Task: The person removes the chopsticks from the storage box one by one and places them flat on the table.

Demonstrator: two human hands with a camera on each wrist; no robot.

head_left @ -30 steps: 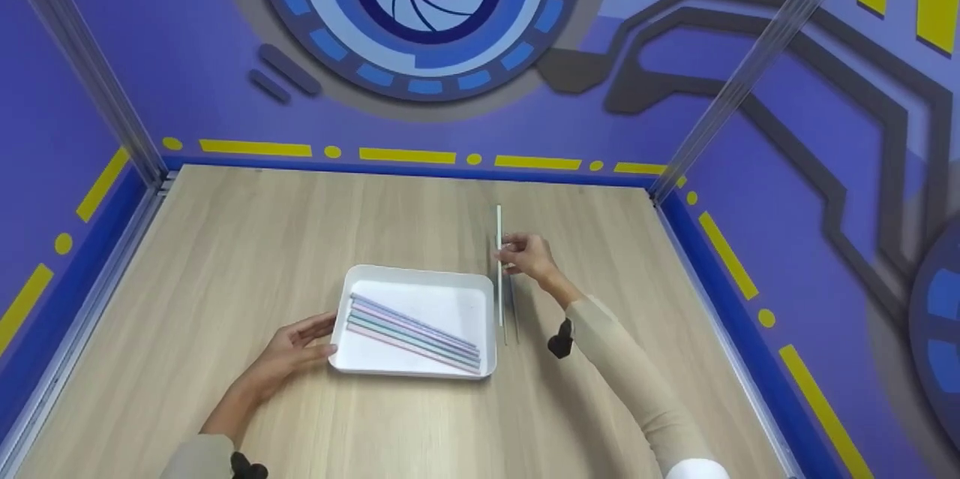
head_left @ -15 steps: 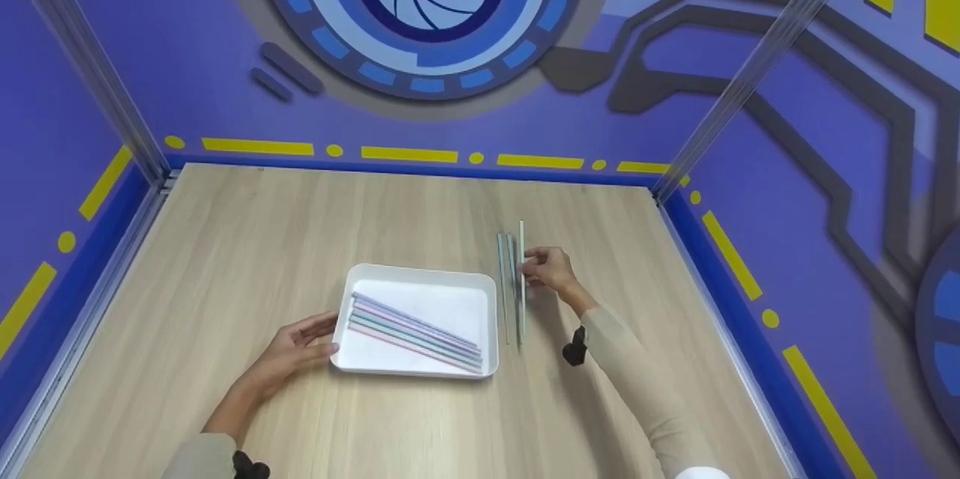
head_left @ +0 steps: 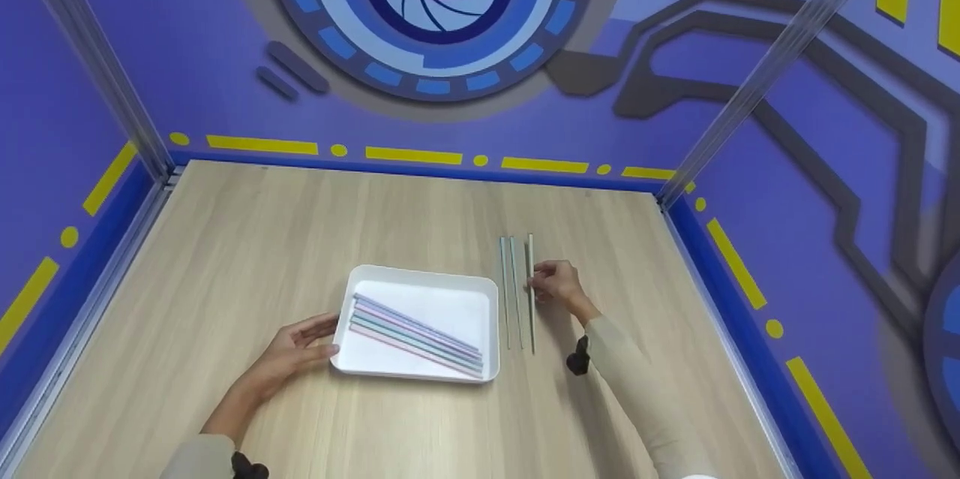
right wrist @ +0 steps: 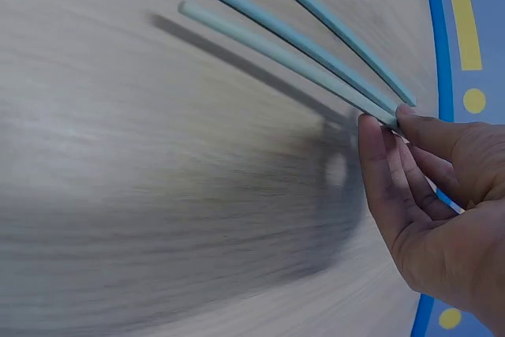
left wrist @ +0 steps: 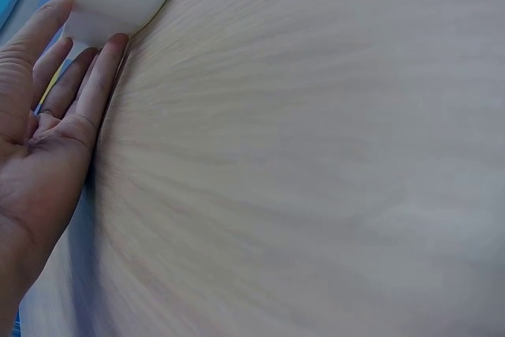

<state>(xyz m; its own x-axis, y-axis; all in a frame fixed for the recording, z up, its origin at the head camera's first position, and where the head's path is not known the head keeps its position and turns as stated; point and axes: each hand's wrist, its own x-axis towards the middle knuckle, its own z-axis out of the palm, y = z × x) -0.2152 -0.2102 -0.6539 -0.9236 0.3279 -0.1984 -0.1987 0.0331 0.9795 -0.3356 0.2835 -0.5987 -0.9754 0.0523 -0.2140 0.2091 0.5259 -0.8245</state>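
My right hand (head_left: 559, 282) pinches a pale green chopstick (right wrist: 268, 54) between thumb and fingertips. This chopstick is slightly raised and casts a shadow on the wood in the right wrist view. Two blue-green chopsticks lie side by side to its left, one nearer (head_left: 517, 291) and one farther (head_left: 505, 299). A shallow white tray (head_left: 450, 302) stands left of them, holding several pastel chopsticks (head_left: 416, 336) laid together at a slant. At the tray's left end, my left hand (head_left: 289, 351) touches the corner with extended fingers and thumb; the left wrist view shows those fingers (left wrist: 101, 76) nearly straight.
The wooden tabletop (head_left: 300, 224) is bounded by a blue-purple back wall (head_left: 187, 73) and side walls. Metal posts (head_left: 780, 66) rise at the rear corners. Small black wrist devices (head_left: 577, 357) sit by the cuffs.
My right hand has moved right and toward me with the pale green chopstick, now lower and beside the two on the table. The left hand and tray stay put.
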